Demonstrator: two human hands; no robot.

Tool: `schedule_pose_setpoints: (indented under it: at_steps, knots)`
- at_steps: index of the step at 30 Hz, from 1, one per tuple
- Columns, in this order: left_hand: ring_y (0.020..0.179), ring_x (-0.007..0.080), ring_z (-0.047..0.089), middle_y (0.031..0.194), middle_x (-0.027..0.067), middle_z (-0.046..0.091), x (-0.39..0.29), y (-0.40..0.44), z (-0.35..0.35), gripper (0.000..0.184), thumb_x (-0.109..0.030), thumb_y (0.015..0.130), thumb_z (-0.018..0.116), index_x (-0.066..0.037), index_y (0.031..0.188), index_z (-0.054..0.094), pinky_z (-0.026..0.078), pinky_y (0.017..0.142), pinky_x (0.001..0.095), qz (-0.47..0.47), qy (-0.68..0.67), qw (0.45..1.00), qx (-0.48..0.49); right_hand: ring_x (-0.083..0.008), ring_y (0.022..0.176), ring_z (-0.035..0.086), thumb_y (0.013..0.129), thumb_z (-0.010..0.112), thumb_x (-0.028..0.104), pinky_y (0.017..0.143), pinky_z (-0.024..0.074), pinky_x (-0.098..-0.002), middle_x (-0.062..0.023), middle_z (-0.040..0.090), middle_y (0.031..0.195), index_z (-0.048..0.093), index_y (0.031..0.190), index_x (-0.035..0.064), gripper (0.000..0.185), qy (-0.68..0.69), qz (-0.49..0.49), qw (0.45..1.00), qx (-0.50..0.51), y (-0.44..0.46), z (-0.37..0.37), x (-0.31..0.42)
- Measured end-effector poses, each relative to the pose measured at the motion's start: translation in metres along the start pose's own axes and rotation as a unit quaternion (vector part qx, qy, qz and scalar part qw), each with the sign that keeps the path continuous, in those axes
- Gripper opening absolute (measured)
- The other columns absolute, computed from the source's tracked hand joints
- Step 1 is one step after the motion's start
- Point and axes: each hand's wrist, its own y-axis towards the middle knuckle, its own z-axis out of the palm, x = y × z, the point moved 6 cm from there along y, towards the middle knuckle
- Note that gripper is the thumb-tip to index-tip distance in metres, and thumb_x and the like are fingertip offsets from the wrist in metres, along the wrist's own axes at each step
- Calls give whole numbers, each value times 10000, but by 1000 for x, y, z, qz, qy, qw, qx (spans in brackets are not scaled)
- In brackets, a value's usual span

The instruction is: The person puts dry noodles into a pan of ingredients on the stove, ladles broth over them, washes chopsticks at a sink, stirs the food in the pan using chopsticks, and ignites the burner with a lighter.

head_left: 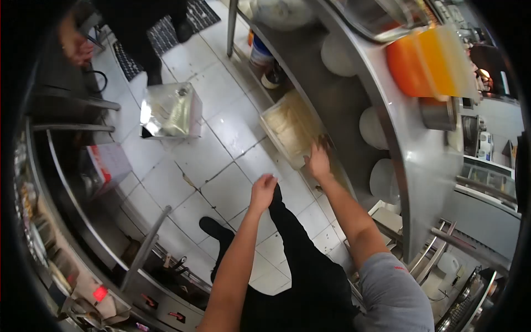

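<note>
My right hand is at the near end of a clear plastic bin with pale contents, which sits low by the steel shelving. Its fingers are partly spread and touch or nearly touch the bin's rim. To the left, my left hand hangs over the tiled floor near my knee, its fingers curled together; what they hold, if anything, is too small to make out.
A shiny square tin stands on the floor, with another person's legs and hand beyond it. White tubs line the shelf under the steel counter. Oven handles jut out at left. Orange containers sit on the counter.
</note>
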Motion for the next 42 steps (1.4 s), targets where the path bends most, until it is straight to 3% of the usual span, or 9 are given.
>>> schedule_pose_setpoints:
  at_steps: [4,7,11,20,23,29,32,36,42]
  knots:
    - [1060,385,628,1097,262,651,-27,100,48,535,-309,887,688,72,1237,553,475,959,442,89,105,985,-108,-448,1350,364,822,736,242,1087,352,-499,-276,299,1510,201,1557,160,912,-52,12,998,39,41,34,-24]
    - [1105,417,600,1130,295,626,11,140,53,697,-358,817,748,94,1285,499,454,990,454,-93,121,950,-271,-446,1326,403,836,723,237,1075,372,-499,-289,322,1495,149,1571,197,933,-60,89,988,112,59,51,-37]
    - [981,407,652,1002,289,668,71,152,99,523,-330,728,756,74,1028,613,500,882,443,-187,23,980,-66,-443,1298,446,869,681,206,1058,410,-465,-308,383,1446,106,1576,232,911,-90,60,990,90,62,77,-51]
    - [799,409,661,798,233,665,102,120,45,380,-269,722,663,73,878,607,510,780,467,-145,80,973,-162,-440,1267,486,918,609,150,1004,471,-447,-325,416,1406,69,1575,252,856,-71,77,983,149,65,69,-57]
    - [932,421,623,952,260,644,104,100,22,473,-270,728,707,87,1019,599,482,869,471,-204,27,971,-121,-442,1262,488,923,604,147,1001,473,-449,-329,415,1403,54,1575,250,859,-48,71,984,154,65,66,-58]
    - [1244,414,430,1320,278,446,-18,76,26,804,-187,723,816,77,1356,396,375,1043,472,135,275,920,-246,-449,1289,461,926,601,148,1035,445,-456,-341,381,1427,21,1576,217,874,-37,44,987,153,67,75,-64]
    - [1270,440,370,1332,283,407,-32,102,55,755,-125,724,794,68,1347,414,330,1070,504,167,357,905,-160,-469,1307,435,929,595,146,1069,414,-458,-342,354,1452,15,1576,191,870,-79,18,987,141,65,77,-65]
    - [1161,400,498,1145,237,546,8,149,67,518,-162,752,743,50,1188,561,354,1034,519,9,474,878,-70,-488,1323,410,936,586,158,1094,384,-469,-339,336,1467,20,1576,171,855,-78,18,984,162,67,66,-58]
    - [1061,377,541,1025,230,579,-1,124,92,358,-212,822,677,41,1070,630,431,948,504,102,363,926,29,-476,1336,402,935,597,200,1091,387,-478,-334,353,1457,38,1577,187,852,-32,53,982,176,66,71,-61]
